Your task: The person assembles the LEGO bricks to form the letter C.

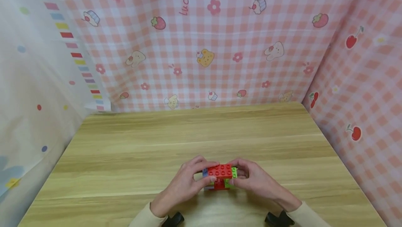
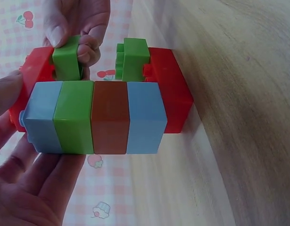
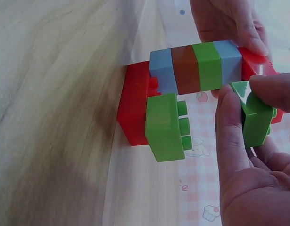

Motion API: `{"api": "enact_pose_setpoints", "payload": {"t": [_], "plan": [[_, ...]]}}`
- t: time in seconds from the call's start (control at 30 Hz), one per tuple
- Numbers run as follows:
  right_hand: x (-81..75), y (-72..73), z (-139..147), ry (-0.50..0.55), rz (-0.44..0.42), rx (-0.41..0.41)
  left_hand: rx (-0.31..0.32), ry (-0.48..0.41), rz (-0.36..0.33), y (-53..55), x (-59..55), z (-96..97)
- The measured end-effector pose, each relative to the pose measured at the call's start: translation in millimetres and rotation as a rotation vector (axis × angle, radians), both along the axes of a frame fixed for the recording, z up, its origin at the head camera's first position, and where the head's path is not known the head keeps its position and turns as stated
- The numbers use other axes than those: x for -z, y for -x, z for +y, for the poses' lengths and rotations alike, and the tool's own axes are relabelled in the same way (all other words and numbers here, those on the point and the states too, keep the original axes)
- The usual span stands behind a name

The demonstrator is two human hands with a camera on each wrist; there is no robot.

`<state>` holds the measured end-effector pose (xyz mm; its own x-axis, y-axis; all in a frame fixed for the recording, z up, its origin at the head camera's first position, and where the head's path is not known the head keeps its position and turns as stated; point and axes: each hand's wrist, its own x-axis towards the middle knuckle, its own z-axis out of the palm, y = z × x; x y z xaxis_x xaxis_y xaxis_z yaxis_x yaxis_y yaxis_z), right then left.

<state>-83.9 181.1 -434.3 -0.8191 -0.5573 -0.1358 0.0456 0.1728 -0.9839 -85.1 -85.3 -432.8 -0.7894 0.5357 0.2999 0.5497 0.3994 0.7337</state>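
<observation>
A toy building-brick structure stands on the wooden table, with a red base brick at the bottom. On the left end of the base rises a column of blue, brown, green and blue bricks, and a lower green brick sits on the other end with its studs up. A red top brick lies across the top. My left hand grips this red brick at the column, thumb in front and fingers behind. My right hand pinches another green brick under its right end, above the lower green one.
The wooden table stretches away behind the structure. Pink checked cloth hangs at the back and right, and a pale dotted cloth hangs at the left. Black straps show at both wrists.
</observation>
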Motion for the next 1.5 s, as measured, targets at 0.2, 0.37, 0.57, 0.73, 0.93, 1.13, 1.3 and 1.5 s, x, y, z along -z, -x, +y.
{"api": "enact_pose_setpoints", "payload": {"t": [0.2,0.37,0.57,0.73,0.93,1.13,1.3,1.5], "plan": [[1.3,0.5,1.9,0.013,-0.012,-0.001,-0.012,0.019,-0.002,0.0,-2.4,-0.1],[3.2,1.7,3.1,0.028,-0.022,-0.006,-0.018,0.030,0.009,-0.8,-4.8,0.3],[3.4,2.0,2.5,0.044,-0.019,-0.016,-0.021,0.056,-0.006,-1.5,-6.7,-0.4],[0.8,1.8,1.4,0.043,-0.007,-0.022,-0.010,0.056,-0.005,-1.3,-6.7,-1.0],[-9.1,1.1,-2.1,-0.071,0.023,0.050,-0.003,0.047,0.007,-1.7,-6.8,-1.0],[-14.0,1.3,-7.6,-0.117,0.029,0.101,-0.010,0.059,0.013,-2.2,-6.0,-0.6],[-14.0,0.9,-9.8,-0.107,0.041,0.131,-0.016,0.061,0.008,-2.1,-5.0,-0.7],[-12.5,-0.1,-9.7,-0.059,0.031,0.133,-0.024,0.071,0.013,-1.5,-5.4,0.0]]}}
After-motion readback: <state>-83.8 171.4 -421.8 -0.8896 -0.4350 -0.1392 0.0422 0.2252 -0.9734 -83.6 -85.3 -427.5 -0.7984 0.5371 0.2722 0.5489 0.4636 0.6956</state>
